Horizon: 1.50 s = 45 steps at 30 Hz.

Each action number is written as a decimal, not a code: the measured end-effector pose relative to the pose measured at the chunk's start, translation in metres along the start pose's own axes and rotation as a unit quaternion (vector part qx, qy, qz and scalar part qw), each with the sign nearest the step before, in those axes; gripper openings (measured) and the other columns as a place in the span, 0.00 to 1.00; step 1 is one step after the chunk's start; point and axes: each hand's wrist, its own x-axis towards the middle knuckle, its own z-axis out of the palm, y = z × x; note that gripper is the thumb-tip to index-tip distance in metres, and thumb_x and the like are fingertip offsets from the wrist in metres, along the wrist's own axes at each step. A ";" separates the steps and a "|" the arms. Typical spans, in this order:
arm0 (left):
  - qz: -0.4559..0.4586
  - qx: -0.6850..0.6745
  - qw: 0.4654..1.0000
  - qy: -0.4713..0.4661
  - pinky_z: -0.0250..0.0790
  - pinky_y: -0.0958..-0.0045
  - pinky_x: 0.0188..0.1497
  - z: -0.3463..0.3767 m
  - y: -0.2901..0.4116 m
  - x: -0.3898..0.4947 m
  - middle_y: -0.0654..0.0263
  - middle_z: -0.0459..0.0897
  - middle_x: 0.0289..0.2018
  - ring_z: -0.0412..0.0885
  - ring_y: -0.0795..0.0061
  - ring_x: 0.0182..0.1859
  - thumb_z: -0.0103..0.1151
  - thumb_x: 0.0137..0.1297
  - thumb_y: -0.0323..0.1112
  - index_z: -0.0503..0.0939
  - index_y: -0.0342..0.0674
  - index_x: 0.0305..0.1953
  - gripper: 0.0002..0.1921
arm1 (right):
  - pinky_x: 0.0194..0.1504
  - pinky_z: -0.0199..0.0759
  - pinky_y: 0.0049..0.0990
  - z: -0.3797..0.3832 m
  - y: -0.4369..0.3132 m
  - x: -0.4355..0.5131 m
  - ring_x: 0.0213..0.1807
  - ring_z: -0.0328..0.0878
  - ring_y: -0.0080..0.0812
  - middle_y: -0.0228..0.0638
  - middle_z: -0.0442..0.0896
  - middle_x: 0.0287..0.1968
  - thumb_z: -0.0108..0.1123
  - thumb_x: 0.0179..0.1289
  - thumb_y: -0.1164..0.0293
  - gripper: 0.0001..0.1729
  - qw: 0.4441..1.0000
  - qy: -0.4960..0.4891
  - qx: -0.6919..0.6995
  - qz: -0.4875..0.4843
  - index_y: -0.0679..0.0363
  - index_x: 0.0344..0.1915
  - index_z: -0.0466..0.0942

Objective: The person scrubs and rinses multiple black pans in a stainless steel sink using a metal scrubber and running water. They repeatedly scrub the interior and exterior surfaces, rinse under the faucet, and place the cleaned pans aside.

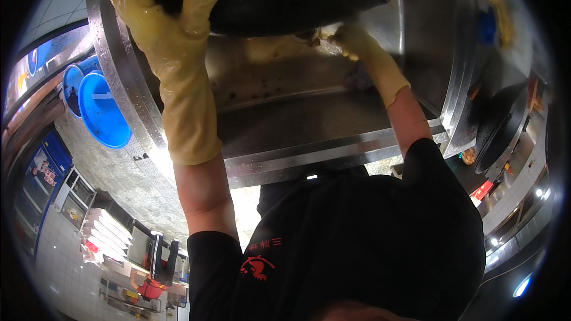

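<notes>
My left hand (178, 18), in a long yellow rubber glove, is at the upper left, with the edge of a large black wok (285, 4) between its thumb and fingers. The wok stands tilted inside a stainless steel sink (285, 116). My right hand (354, 42), in a matching glove, is low in the sink, right of the drain (307, 35). Its fingers are curled beside a small, pale, shiny patch and some brown bits; whether it holds anything is unclear. Dark food specks (254, 93) lie on the wet sink floor. The wok's upper part is cut off by the picture's edge.
Blue plastic tubs (107, 111) stand on the floor left of the sink. Another black wok (502, 127) is at the right, past the sink's raised rim (459, 84). A person in red (151, 287) is far off at the lower left, near stacked white bags (107, 234).
</notes>
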 end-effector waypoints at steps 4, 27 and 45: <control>0.040 0.037 0.998 0.009 0.74 0.59 0.71 0.000 -0.003 0.003 0.52 0.76 0.73 0.82 0.57 0.67 0.83 0.63 0.68 0.88 0.35 0.58 0.40 | 0.20 0.60 0.34 0.000 0.004 0.005 0.19 0.71 0.28 0.42 0.84 0.25 0.77 0.77 0.60 0.18 0.997 -0.047 0.036 0.058 0.64 0.51 0.90; 0.082 0.078 0.994 0.006 0.64 0.52 0.81 -0.001 -0.014 0.003 0.37 0.71 0.81 0.72 0.47 0.78 0.76 0.72 0.61 0.81 0.28 0.60 0.37 | 0.52 0.78 0.41 0.121 -0.014 0.079 0.51 0.87 0.36 0.38 0.92 0.55 0.68 0.81 0.59 0.22 0.974 0.178 0.017 -0.139 0.53 0.68 0.85; 0.050 0.047 0.998 0.007 0.78 0.64 0.61 0.006 0.003 0.003 0.62 0.86 0.54 0.85 0.68 0.55 0.74 0.70 0.73 0.79 0.33 0.72 0.48 | 0.75 0.75 0.54 0.193 -0.109 0.065 0.71 0.86 0.50 0.47 0.88 0.69 0.58 0.85 0.50 0.27 0.984 0.151 0.055 -0.072 0.54 0.72 0.83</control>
